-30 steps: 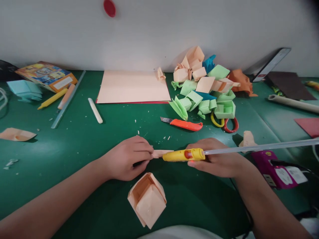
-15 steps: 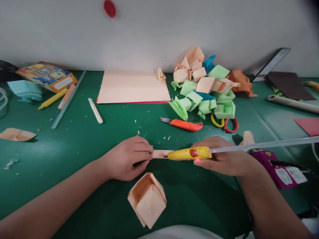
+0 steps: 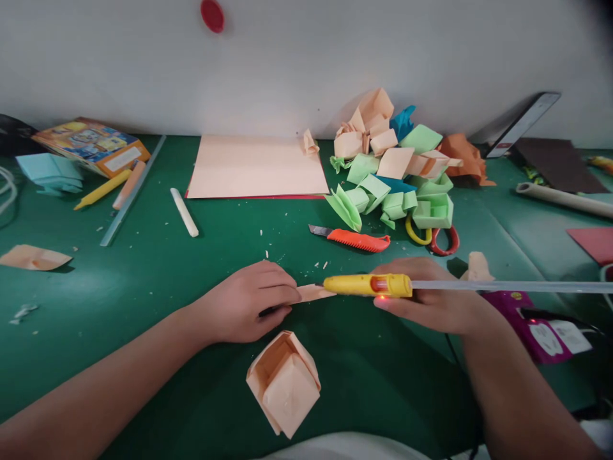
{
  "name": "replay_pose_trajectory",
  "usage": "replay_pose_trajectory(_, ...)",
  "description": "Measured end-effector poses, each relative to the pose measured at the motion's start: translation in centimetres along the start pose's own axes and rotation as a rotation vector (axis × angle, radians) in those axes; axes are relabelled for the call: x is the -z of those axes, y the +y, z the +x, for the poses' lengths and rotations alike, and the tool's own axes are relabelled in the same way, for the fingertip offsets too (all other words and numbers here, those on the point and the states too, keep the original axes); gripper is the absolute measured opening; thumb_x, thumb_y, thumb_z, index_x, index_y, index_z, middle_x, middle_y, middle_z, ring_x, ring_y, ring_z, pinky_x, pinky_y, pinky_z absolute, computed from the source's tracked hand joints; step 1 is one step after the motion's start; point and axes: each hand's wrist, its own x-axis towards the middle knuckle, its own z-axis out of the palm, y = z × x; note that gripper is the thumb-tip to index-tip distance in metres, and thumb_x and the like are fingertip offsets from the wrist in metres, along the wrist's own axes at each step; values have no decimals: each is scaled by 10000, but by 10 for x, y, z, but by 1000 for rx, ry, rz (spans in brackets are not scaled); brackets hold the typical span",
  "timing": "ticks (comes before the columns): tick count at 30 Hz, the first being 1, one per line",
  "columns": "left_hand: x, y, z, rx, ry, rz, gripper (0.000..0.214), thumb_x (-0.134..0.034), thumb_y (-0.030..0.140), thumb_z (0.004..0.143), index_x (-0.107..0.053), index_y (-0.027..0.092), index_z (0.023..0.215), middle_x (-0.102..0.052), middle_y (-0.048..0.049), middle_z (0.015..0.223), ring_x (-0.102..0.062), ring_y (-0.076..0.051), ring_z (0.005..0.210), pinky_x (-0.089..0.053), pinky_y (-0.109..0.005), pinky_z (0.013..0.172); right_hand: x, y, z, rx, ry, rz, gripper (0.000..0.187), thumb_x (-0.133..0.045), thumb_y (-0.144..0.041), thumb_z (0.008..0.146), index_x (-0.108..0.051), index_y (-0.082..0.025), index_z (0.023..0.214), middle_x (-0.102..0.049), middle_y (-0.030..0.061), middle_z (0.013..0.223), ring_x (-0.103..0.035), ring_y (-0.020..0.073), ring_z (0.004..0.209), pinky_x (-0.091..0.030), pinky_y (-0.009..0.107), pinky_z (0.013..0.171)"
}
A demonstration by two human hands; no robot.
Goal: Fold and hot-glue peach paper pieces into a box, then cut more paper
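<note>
My left hand pinches one end of a narrow strip of peach paper just above the green tabletop. In my right hand is a yellow glue gun, its red light glowing and a long clear glue stick running out of its back. The dark nozzle is at the strip's upper edge; whether it touches the paper I cannot tell. A folded peach paper box lies with its opening up, nearer to me than my left hand.
Beyond my hands lie an orange utility knife with its blade out, scissors and a heap of folded papers. Peach sheets rest against the wall. At right is a purple power strip; a ruler lies at left.
The glue gun has shifted slightly up and right, and its glue stick has swung to nearly level. The strip's right end tilts up a little. My left hand has barely moved.
</note>
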Motion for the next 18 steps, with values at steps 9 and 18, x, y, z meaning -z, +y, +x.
replay_pose_trajectory(9, 1, -2, 0, 28, 64, 47, 214, -565, 127, 989, -693, 171, 1154, -772, -83, 1018, -711, -193, 950, -595, -312, 848, -1, 0, 0, -18, 58, 59, 193, -572, -421, 1029, -656, -250, 1001, -717, 27, 870, -629, 191, 690, -463, 321, 637)
replay_pose_trajectory(18, 2, -4, -2, 55, 65, 38, 234, -545, 113, 989, -709, 176, 1143, -773, -77, 1021, -711, -191, 966, -595, -305, 861, 1, -2, -1, 5, 92, 47, 177, -576, -392, 1038, -637, -237, 976, -716, 19, 880, -646, 168, 708, -460, 292, 639)
